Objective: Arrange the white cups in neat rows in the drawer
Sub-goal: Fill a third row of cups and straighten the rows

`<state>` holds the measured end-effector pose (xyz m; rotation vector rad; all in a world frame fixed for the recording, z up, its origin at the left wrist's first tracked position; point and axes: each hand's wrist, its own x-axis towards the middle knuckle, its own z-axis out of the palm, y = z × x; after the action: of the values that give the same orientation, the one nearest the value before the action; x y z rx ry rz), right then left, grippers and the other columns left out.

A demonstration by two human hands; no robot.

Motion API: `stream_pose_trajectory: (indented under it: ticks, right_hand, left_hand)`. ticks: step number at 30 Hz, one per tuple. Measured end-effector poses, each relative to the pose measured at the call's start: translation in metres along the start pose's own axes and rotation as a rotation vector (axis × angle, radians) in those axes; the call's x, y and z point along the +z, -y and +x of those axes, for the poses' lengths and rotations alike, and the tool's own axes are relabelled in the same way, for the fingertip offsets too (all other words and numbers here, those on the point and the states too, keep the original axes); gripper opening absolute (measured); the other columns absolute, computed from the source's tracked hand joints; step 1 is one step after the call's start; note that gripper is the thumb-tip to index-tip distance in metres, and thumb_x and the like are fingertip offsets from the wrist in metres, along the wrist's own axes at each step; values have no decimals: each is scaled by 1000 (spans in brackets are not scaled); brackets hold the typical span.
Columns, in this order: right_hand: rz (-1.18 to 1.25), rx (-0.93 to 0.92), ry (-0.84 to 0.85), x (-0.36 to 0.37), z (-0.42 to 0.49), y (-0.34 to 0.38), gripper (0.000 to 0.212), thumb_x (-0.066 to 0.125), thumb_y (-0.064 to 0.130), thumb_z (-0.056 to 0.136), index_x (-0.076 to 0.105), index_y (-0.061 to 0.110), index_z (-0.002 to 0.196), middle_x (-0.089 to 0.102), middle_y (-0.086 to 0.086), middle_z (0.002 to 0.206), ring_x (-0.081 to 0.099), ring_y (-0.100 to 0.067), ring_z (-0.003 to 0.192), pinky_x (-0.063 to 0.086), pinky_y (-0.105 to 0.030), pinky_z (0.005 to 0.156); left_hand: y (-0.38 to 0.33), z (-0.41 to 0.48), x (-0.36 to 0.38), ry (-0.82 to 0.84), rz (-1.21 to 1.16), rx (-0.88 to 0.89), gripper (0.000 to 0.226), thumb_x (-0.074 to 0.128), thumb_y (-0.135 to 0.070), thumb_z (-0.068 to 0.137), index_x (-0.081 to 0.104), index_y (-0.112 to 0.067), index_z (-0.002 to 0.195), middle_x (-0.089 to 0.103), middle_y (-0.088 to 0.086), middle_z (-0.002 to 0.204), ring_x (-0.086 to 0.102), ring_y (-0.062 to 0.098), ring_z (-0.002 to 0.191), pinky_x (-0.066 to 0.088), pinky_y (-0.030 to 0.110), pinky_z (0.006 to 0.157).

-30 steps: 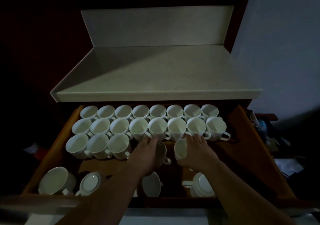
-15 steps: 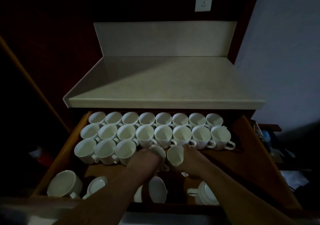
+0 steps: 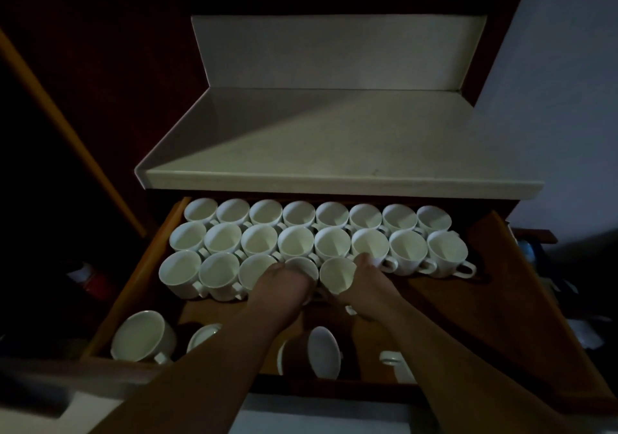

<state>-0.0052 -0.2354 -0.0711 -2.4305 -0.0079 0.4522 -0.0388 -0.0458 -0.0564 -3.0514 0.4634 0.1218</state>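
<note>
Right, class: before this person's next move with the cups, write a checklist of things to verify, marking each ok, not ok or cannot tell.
1. Back row holds eight upright cups: ok.
2. Second row holds eight upright cups: ok.
3. Third row filled: not ok, only three cups are set at its left end.
4. Left hand grips the fourth cup; seated flat: cannot tell.
5. Right hand grips the fifth cup; in line with the row: cannot tell.
6. Loose cups near the front put away: not ok; a tipped cup lies on its side.
</note>
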Motion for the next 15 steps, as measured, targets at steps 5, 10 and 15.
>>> stream_pose_trajectory:
  ticks: [5,10,15]
  right_hand:
    - [27,-20,-10,-1,-2,-1,83,93,34,73,35,15,131,52,-10,131,60,-25,110,47,-29,71]
    - [-5,-50,-12,-4,-5,0,97,94,42,69,35,16,141,45,-11,141,54,-27,119,44,-31,79]
    - [-17,-50,-17,-4,-5,1,90,93,39,70,37,20,137,45,-10,139,55,-24,112,46,-30,72]
  left_hand:
    - [5,1,4,-62,-66,27,15,61,-30,90,65,-28,105,65,-1,105,61,23,101,46,33,81]
    - [33,-17,1,-79,-256,-19,57,57,-45,81,51,-30,136,53,-3,127,47,20,117,43,36,99]
    - [61,-31,2,20,-231,-120,68,64,-30,91,34,-33,151,53,2,146,54,26,129,50,40,98]
